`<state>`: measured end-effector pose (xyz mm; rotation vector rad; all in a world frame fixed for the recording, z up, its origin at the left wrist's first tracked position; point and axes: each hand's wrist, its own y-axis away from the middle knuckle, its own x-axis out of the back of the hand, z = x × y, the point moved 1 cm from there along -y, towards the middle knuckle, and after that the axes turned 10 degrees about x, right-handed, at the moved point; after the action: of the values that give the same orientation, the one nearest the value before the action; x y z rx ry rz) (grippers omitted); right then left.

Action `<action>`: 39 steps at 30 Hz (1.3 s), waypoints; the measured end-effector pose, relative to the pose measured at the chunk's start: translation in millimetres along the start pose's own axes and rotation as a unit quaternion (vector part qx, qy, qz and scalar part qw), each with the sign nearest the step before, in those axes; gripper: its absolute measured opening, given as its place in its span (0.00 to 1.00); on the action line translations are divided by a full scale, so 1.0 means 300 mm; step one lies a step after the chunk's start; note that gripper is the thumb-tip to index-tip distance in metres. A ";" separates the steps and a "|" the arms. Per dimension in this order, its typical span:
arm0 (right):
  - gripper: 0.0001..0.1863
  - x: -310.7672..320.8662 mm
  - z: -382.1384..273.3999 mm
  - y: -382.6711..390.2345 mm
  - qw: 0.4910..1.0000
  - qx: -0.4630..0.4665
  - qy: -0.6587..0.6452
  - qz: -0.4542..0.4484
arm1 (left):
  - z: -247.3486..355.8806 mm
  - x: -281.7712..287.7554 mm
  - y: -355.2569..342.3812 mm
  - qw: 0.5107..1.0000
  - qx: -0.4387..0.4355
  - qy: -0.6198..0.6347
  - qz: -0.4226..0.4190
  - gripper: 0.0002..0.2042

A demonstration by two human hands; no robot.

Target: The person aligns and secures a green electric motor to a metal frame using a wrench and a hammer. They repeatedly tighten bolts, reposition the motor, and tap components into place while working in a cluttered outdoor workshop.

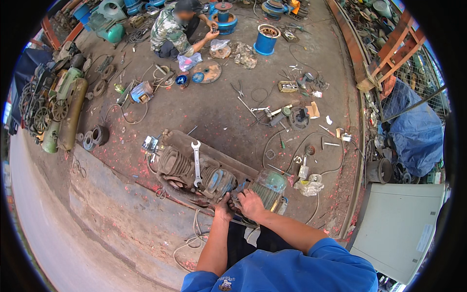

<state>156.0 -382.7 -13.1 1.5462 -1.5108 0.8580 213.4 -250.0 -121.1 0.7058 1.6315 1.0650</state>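
In front of me lies a greasy machine, an air compressor by its looks, with a finned cylinder block (176,162) and a second finned cylinder with blue paint (219,181). An open-ended wrench (196,163) rests on top between them. My left hand (224,207) is closed at the near right end of the blue-painted cylinder, its fingertips dark with grease. Close beside it, my right hand (250,204) reaches in from the right, fingers bent inward. Whatever the fingers grip between the two hands is hidden. A finned motor (266,189) sits just right of my right hand.
Pliers (238,89), a hammer (331,142) and other tools lie scattered on the floor ahead. A person (175,31) crouches at the far left near a blue cylinder housing (266,40). Old machines (63,107) are piled left; a pale cabinet (396,228) stands right.
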 end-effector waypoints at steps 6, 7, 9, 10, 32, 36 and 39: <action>0.15 -0.025 0.019 -0.011 0.998 -0.003 -0.034 0.047 | 0.002 -0.007 0.004 1.000 0.004 -0.007 -0.003 0.11; 0.14 -0.033 0.017 -0.007 0.996 -0.009 -0.056 0.065 | 0.001 -0.006 0.006 1.000 0.004 -0.002 -0.001 0.11; 0.12 -0.088 0.005 -0.001 0.989 -0.110 -0.098 0.024 | -0.001 -0.004 0.011 1.000 0.003 0.009 0.001 0.11; 0.11 -0.130 0.001 0.008 0.980 -0.159 -0.119 0.003 | -0.002 -0.003 0.015 1.000 0.002 0.013 0.001 0.11; 0.18 -0.061 -0.045 -0.044 0.977 -0.148 -0.137 -0.066 | -0.011 -0.030 0.066 1.000 -0.014 0.015 -0.020 0.10; 0.15 -0.077 -0.011 -0.015 0.992 -0.072 -0.100 -0.030 | -0.003 -0.015 0.075 0.999 0.002 -0.023 -0.049 0.08; 0.12 -0.074 -0.003 -0.015 0.998 -0.015 -0.062 -0.030 | 0.002 -0.009 0.078 0.998 -0.002 -0.050 -0.032 0.09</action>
<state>159.0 -371.9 -32.8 1.6398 -1.5492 0.7128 213.5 -241.9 -99.0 0.6879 1.5563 0.9717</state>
